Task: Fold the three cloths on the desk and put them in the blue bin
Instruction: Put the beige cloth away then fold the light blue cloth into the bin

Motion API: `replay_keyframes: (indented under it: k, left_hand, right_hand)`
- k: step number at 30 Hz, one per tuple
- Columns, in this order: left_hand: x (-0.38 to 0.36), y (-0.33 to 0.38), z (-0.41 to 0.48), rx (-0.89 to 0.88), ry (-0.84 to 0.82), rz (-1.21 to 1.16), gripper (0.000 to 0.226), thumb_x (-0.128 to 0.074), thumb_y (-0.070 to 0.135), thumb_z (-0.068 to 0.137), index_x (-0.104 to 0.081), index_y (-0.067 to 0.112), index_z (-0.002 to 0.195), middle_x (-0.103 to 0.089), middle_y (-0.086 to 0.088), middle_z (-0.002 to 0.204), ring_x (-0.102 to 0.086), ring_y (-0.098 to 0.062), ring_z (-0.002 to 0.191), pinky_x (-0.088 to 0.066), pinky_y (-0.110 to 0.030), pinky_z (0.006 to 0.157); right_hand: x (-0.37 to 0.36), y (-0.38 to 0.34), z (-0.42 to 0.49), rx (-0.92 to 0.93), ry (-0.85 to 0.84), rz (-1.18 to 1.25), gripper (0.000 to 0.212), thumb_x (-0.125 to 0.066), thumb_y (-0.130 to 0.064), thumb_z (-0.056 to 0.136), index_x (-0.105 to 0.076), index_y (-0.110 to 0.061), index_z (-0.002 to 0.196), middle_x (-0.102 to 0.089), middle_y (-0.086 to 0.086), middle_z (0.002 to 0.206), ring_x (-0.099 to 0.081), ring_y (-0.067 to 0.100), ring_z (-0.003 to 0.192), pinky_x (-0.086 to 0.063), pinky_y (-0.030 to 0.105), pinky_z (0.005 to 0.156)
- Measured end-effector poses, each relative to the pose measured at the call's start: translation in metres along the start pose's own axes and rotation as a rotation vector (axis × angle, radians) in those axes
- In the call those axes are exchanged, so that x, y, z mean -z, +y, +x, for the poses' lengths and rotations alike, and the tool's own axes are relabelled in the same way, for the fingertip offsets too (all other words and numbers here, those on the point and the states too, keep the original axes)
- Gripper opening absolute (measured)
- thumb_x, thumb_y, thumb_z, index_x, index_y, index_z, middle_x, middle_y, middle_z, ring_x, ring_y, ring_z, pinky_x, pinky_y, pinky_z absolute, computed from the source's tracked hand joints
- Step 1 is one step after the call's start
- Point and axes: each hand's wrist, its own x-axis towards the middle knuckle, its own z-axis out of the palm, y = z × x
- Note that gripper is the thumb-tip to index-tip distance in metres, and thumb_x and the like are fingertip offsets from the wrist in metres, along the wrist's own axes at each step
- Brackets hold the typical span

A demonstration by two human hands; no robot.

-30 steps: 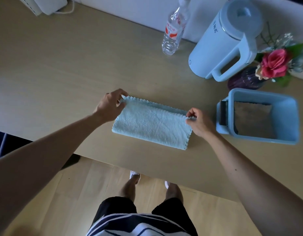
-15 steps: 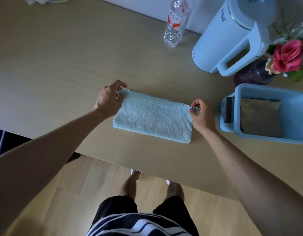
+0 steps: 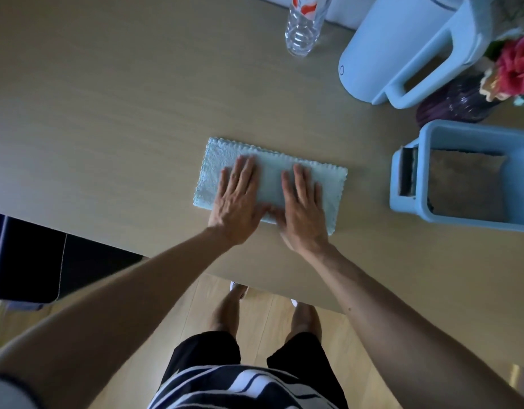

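"Starting with the head view, entry one: your hands?"

"My left hand (image 3: pixel 240 199) and right hand (image 3: pixel 302 208): both flat, fingers straight, palms pressing down on the light blue cloth (image 3: pixel 215 160). Nothing gripped. Thumbs close together."

"Entry two: where is that cloth?"

"Under both palms, on the desk (image 3: pixel 107 113), folded into a long strip. Its scalloped ends show beyond the outer side of each hand."

"Handling?"

"Soft, light, limp terry, I judge. Not slippery, not fragile, but it will sag if lifted by one point. Best pinched at the end corners, both layers together, for the next fold."

"Entry three: the blue bin (image 3: pixel 467 131)?"

"Well off to the right of my right hand, with a brown cloth (image 3: pixel 467 184) lying folded inside."
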Motion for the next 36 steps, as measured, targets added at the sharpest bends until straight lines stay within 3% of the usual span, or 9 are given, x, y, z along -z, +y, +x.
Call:
replay_keyframes:
  k: [8, 12, 18, 24, 27, 29, 32, 34, 36]
  left_hand:
    - [0.009, -0.034, 0.007, -0.145, -0.056, 0.171, 0.090, -0.032, 0.070, 0.094, -0.007, 0.014, 0.160, -0.003, -0.007, 0.169, 0.000, -0.030, 0.156, -0.007, -0.065, 0.120]
    - [0.031, -0.044, 0.056, -0.340, -0.116, 0.351, 0.088, -0.039, 0.065, 0.094, -0.006, 0.018, 0.160, 0.000, -0.007, 0.169, 0.002, -0.033, 0.156, -0.002, -0.061, 0.123]
    - [0.054, -0.012, 0.064, -0.524, -0.054, 0.452, 0.072, -0.065, 0.023, 0.087, -0.036, 0.011, 0.152, -0.020, -0.018, 0.165, -0.013, -0.035, 0.154, -0.009, -0.058, 0.124]
    - [0.025, -0.027, -0.012, -0.699, -0.194, 0.249, 0.039, -0.049, 0.033, 0.102, -0.055, 0.019, 0.138, -0.035, -0.009, 0.161, -0.026, -0.026, 0.152, -0.028, -0.043, 0.122]
    - [0.022, -0.035, -0.028, -0.698, -0.122, 0.130, 0.029, -0.054, 0.027, 0.099, -0.063, 0.014, 0.123, -0.046, -0.010, 0.154, -0.037, -0.027, 0.147, -0.036, -0.043, 0.117]
    - [0.025, -0.034, -0.034, -0.688, -0.114, 0.039, 0.038, -0.059, 0.040, 0.095, -0.065, 0.012, 0.120, -0.049, -0.011, 0.152, -0.039, -0.027, 0.146, -0.038, -0.045, 0.115]
    - [0.029, -0.032, -0.046, -0.641, -0.250, -0.035, 0.085, -0.057, 0.079, 0.078, -0.061, 0.013, 0.130, -0.045, -0.008, 0.155, -0.030, -0.022, 0.151, -0.028, -0.044, 0.121]
    - [0.028, -0.031, -0.053, -0.617, -0.273, -0.010, 0.094, -0.060, 0.080, 0.072, -0.056, 0.011, 0.137, -0.045, -0.008, 0.155, -0.033, -0.022, 0.150, -0.027, -0.044, 0.122]
    - [0.025, -0.028, -0.056, -0.583, -0.213, -0.024, 0.079, -0.070, 0.061, 0.077, -0.059, 0.007, 0.134, -0.059, -0.011, 0.142, -0.051, -0.024, 0.137, -0.038, -0.044, 0.116]
  right_hand:
    - [0.009, 0.035, -0.027, -0.060, -0.061, -0.155, 0.078, -0.027, -0.063, 0.100, -0.005, -0.021, 0.162, 0.004, 0.007, 0.171, 0.003, 0.029, 0.157, -0.011, 0.057, 0.124]
    - [0.024, 0.014, -0.051, -0.171, -0.073, -0.185, 0.079, -0.036, -0.063, 0.096, -0.020, -0.019, 0.160, -0.019, 0.013, 0.167, -0.025, 0.033, 0.151, -0.026, 0.052, 0.119]
    - [0.038, -0.029, -0.076, -0.102, -0.170, -0.099, 0.066, -0.058, -0.058, 0.086, -0.051, -0.018, 0.138, -0.053, 0.006, 0.131, -0.057, 0.024, 0.114, -0.042, 0.043, 0.098]
    - [0.026, -0.002, -0.083, 0.158, -0.203, -0.100, 0.073, -0.086, -0.027, 0.062, -0.056, -0.025, 0.128, -0.049, 0.001, 0.128, -0.053, 0.021, 0.116, -0.047, 0.037, 0.094]
    - [0.021, 0.001, -0.080, 0.162, -0.092, -0.064, 0.049, -0.080, -0.020, 0.071, -0.064, -0.025, 0.117, -0.055, -0.002, 0.118, -0.056, 0.020, 0.108, -0.046, 0.035, 0.090]
    - [0.020, -0.002, -0.073, 0.149, -0.033, -0.025, 0.028, -0.073, -0.016, 0.077, -0.069, -0.025, 0.103, -0.056, -0.005, 0.107, -0.057, 0.019, 0.100, -0.044, 0.033, 0.087]
    - [0.023, -0.004, -0.061, 0.063, -0.071, 0.097, 0.012, -0.069, -0.022, 0.083, -0.069, -0.022, 0.095, -0.058, -0.007, 0.099, -0.058, 0.018, 0.093, -0.044, 0.036, 0.084]
    - [0.030, -0.003, -0.056, 0.003, -0.136, 0.230, 0.002, -0.065, -0.024, 0.088, -0.063, -0.023, 0.087, -0.057, -0.009, 0.090, -0.057, 0.017, 0.086, -0.043, 0.037, 0.078]
    - [0.040, -0.003, -0.058, -0.036, -0.178, 0.383, 0.019, -0.060, -0.023, 0.091, -0.050, -0.026, 0.076, -0.050, -0.011, 0.072, -0.052, 0.017, 0.070, -0.039, 0.034, 0.067]
